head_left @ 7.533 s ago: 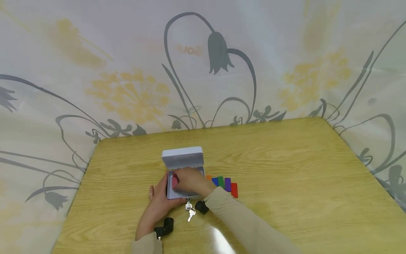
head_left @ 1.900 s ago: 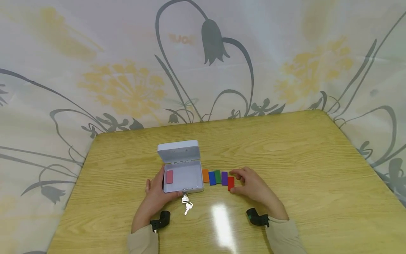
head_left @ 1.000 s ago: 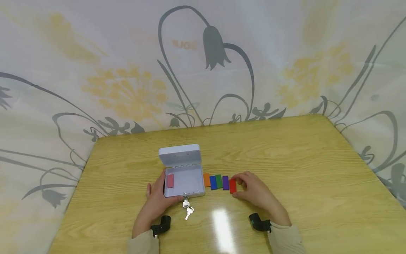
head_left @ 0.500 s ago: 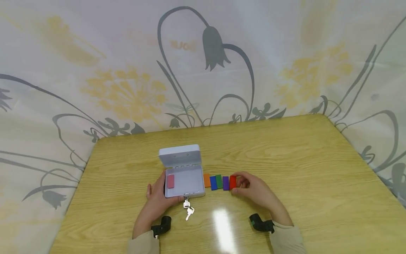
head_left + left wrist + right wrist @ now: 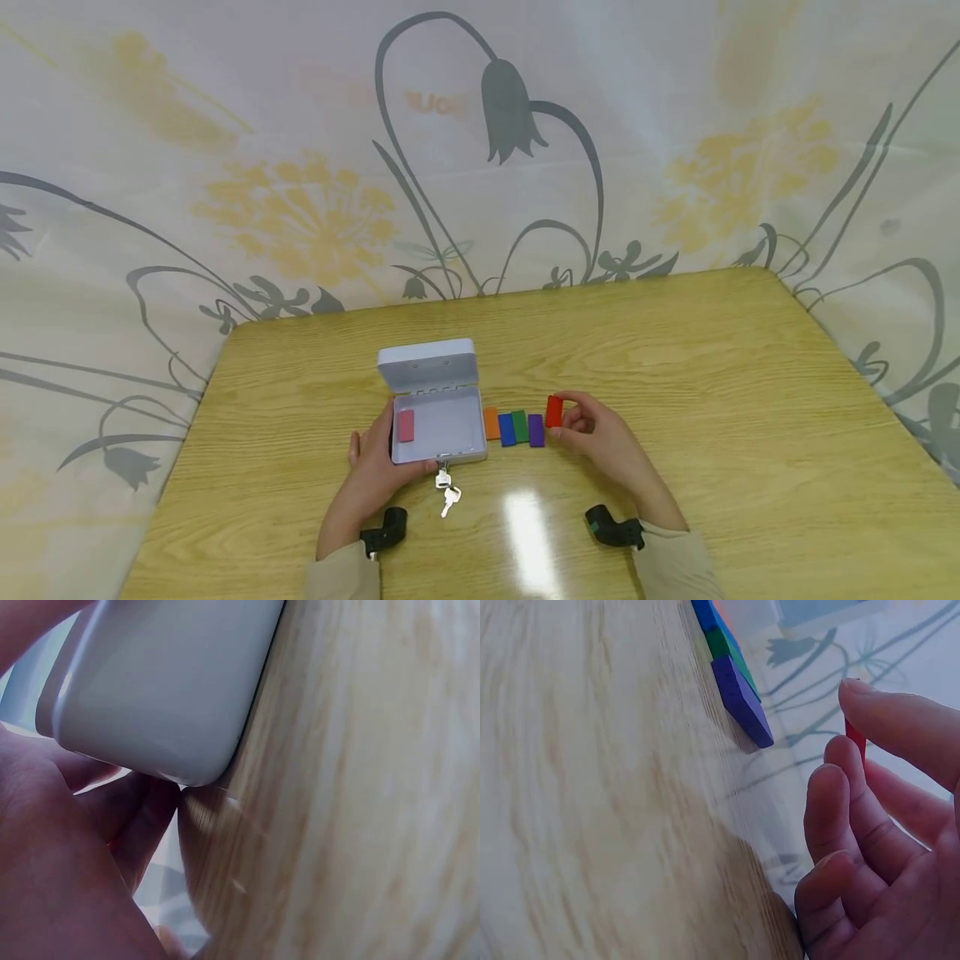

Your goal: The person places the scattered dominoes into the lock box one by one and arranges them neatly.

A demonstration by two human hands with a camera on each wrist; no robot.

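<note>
My right hand (image 5: 600, 429) pinches a red domino-shaped block (image 5: 554, 412) between thumb and fingers. In the right wrist view the red block (image 5: 855, 735) shows edge-on between them, lifted off the table. My left hand (image 5: 378, 458) holds the left side of a white cash box (image 5: 448, 457), its thumb along the front edge. The box's lid (image 5: 429, 367) stands open, and inside lies a pink block (image 5: 406, 426) at the left. Orange (image 5: 491, 423), blue (image 5: 507, 430), green (image 5: 520, 426) and purple blocks (image 5: 536, 430) lie in a row right of the box.
Two keys (image 5: 450, 502) hang from the lock at the front of the box. The wood-grain table (image 5: 712, 375) stretches out to the right. A flower-patterned cloth (image 5: 675, 125) rises behind its back edge.
The pink block, earlier in my right hand, came to lie in the box. My right hand then moved to the red block, took hold of it and raised it off the table. The left hand stayed.
</note>
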